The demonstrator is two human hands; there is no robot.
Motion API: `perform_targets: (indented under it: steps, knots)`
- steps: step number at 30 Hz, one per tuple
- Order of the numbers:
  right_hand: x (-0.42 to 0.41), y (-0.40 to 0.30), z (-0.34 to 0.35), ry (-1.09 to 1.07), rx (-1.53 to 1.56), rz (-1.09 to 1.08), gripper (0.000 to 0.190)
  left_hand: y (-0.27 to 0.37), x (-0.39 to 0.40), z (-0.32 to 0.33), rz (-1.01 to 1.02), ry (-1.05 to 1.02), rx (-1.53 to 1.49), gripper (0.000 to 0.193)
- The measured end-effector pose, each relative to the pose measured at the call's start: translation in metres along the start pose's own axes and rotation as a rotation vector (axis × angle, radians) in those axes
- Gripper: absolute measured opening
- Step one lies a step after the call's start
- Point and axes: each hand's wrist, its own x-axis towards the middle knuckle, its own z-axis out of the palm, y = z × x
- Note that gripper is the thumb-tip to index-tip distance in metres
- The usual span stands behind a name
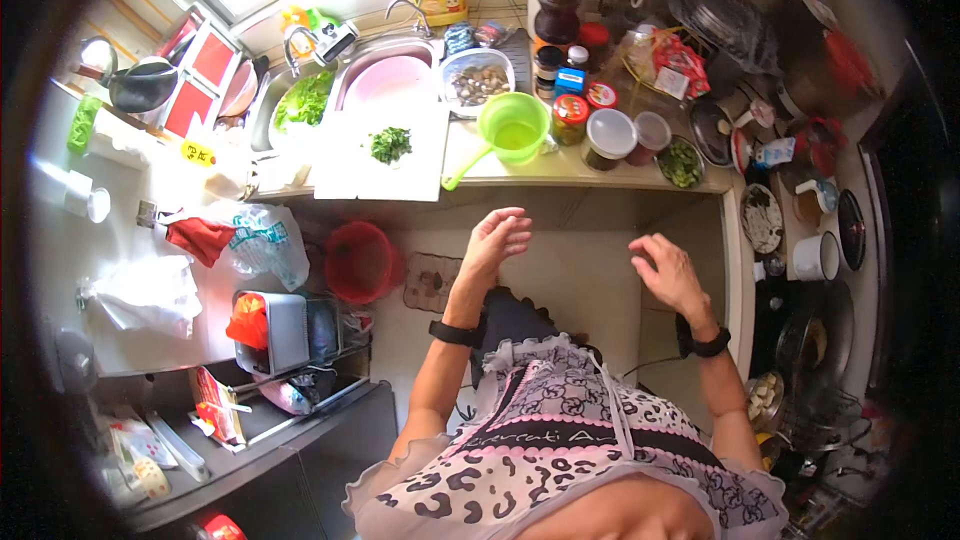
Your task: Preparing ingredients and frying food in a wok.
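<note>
My left hand (496, 238) hangs empty in front of the counter's edge, fingers apart. To its right my right hand (666, 271) is also empty, its fingers loosely bent. Neither touches anything. Nearest to my left hand on the counter is a light-green plastic dipper (514, 126), its handle pointing to the front left. Beside the dipper lies a white cutting board (375, 181) bearing a small heap of chopped greens (390, 145). Beyond my right hand, by the counter's corner, sits a bowl of cut green vegetables (681, 163).
Leafy greens (304, 101) lie in the left sink; a pink basin (394, 82) fills the right one. Lidded jars (609, 136) crowd the counter. A stove with a wok (814, 341) runs along the right. A red bucket (360, 262) stands on the floor.
</note>
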Motion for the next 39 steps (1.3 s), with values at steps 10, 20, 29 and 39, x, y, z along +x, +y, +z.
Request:
perform_targets:
  steps: [10,20,29,39]
  knots:
    - [0.234,-0.083,0.027,-0.048,0.016,-0.21,0.019,0.092,0.053,-0.136,0.052,0.145,-0.133,0.025]
    - [0.393,-0.102,0.068,-0.328,-0.103,-0.338,0.022,0.131,0.097,-0.169,-0.052,0.211,-0.142,0.028]
    - [0.473,-0.089,0.143,-0.626,-0.459,-0.397,0.027,0.143,0.125,-0.154,-0.015,0.285,-0.154,0.027]
    - [0.481,-0.076,0.192,-0.395,-0.603,-0.662,0.016,0.144,0.151,-0.16,-0.025,0.371,-0.212,0.027]
